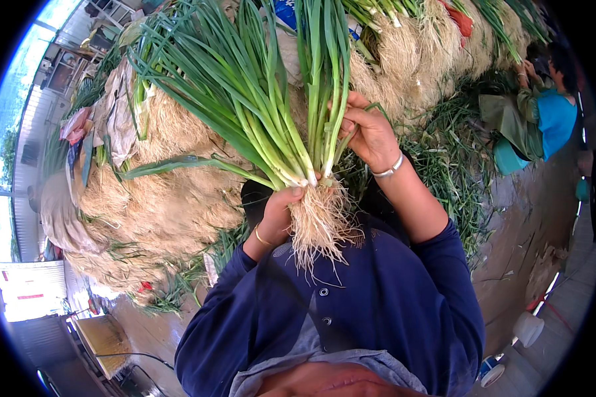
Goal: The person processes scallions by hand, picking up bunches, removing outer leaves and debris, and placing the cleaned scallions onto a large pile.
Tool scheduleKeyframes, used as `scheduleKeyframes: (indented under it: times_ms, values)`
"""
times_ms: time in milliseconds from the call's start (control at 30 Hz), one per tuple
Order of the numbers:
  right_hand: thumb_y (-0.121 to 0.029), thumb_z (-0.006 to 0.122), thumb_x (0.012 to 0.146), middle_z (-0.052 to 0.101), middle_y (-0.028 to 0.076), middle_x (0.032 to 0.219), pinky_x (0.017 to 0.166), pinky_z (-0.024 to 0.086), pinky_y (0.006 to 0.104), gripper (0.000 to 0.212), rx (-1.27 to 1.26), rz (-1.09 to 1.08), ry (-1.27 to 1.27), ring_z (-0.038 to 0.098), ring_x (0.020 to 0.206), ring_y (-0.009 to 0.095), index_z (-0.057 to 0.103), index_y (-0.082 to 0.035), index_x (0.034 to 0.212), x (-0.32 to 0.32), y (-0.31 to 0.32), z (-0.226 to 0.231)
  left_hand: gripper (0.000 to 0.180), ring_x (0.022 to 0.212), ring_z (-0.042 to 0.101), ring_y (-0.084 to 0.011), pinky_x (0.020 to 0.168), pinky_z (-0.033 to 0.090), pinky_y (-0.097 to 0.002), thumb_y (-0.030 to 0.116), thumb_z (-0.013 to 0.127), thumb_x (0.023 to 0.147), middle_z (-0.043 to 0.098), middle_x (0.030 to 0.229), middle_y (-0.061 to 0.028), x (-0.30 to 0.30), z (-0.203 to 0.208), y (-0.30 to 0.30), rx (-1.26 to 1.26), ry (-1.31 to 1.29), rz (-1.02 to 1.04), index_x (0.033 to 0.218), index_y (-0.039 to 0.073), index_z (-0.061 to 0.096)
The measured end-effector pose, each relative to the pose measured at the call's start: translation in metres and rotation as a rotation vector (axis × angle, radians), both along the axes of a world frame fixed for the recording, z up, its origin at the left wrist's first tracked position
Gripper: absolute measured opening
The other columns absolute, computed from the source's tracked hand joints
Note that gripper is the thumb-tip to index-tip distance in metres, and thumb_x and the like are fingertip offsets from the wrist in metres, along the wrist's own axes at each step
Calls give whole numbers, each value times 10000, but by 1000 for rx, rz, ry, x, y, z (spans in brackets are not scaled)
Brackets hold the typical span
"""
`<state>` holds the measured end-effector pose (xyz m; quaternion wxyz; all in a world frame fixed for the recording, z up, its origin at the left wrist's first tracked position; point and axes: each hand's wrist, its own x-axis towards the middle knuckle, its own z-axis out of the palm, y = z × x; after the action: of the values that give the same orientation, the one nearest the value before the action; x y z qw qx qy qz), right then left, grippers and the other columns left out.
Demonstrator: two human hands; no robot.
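In front of my chest is a bunch of green garlic (261, 109), with long flat leaves, pale stem bases and stringy cream roots hanging down. My left hand (278, 210) is closed round the stem bases just above the roots, its thumb in front; its other fingers are hidden behind. My right hand (371, 134) is at the right side of the bunch, fingers bent and pinching an outer leaf by the stems. One loose leaf (185, 163) sticks out to the left from the base.
Large heaps of green garlic with roots outward (159, 198) rise ahead and left. Stripped leaves (450, 165) litter the ground at right. Another person in a blue top (555, 126) works at far right. A yellowish board (102, 341) stands at lower left.
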<state>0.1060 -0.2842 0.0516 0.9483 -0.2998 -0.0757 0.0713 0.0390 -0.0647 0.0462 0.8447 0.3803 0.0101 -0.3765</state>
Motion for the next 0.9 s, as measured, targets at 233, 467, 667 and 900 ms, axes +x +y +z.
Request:
scheduleKeyframes:
  times_ms: [233,467,667,900]
  values:
    - [21,488,734,447,54,686,397,372,238,114,-48,209,52,412,423,109,441,-65,794,-91,-20,-33,542,1037,592,-292,914,469,-388,246,581,776,584,1131,-188,1,-14,11,-169,2,-11,1228,-31,467]
    - [-27,495,818,491,46,694,445,357,218,63,-351,-173,90,439,501,99,536,-40,863,-93,-62,-36,576,1009,599,-295,898,475,-404,270,592,783,577,1147,-203,3,-2,-2,-79,-3,-31,1257,-23,446]
    - [-117,538,907,518,-72,684,473,329,176,177,-451,-159,144,433,551,12,584,-47,1063,-31,25,4,602,981,609,-310,883,483,-404,306,613,781,554,1190,-237,3,3,-5,-70,-19,-89,1264,-12,446]
    - [-283,658,865,595,-16,730,541,430,211,248,-488,-21,70,522,632,63,649,-63,978,4,36,-25,550,938,621,-343,838,515,-451,272,585,771,576,1128,-212,1,5,1,13,11,-42,1235,1,472]
